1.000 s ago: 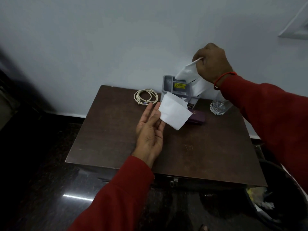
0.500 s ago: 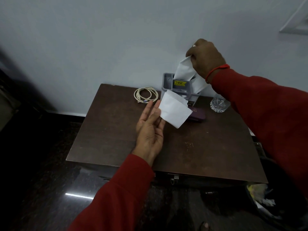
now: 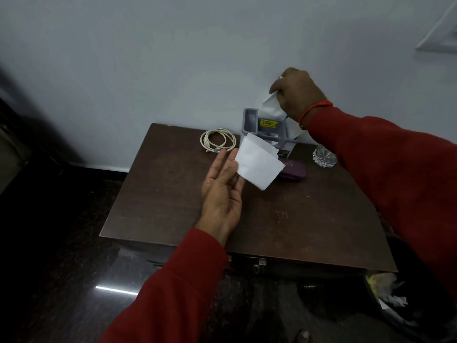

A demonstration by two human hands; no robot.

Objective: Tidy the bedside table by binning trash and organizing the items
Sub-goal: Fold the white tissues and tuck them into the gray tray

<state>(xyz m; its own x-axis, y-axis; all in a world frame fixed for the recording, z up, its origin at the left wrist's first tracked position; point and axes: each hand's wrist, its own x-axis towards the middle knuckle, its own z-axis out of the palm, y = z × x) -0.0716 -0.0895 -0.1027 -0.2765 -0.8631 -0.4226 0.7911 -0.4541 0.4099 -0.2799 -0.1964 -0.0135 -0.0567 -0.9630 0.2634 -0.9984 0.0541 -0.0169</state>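
My left hand [image 3: 221, 191] hovers over the dark brown bedside table [image 3: 173, 194], fingers stretched, pinching a folded white paper [image 3: 258, 164] between thumb and fingers. My right hand [image 3: 298, 94] is raised above the grey plastic organizer [image 3: 251, 120] at the back of the table and grips the top of a white paper sheet [image 3: 270, 107] that stands in it. A coiled cream cable [image 3: 217, 139] lies left of the organizer. A purple case [image 3: 293, 170] lies in front of it, partly hidden by the folded paper. A clear cut-glass piece [image 3: 324, 155] sits to the right.
A black bin [image 3: 405, 315] holding crumpled trash stands on the floor at the table's front right corner. The white wall runs right behind the table. The floor around is dark and glossy.
My right hand has lifted the white sheet a little higher above the organizer. My left hand with the folded paper has stayed where it was.
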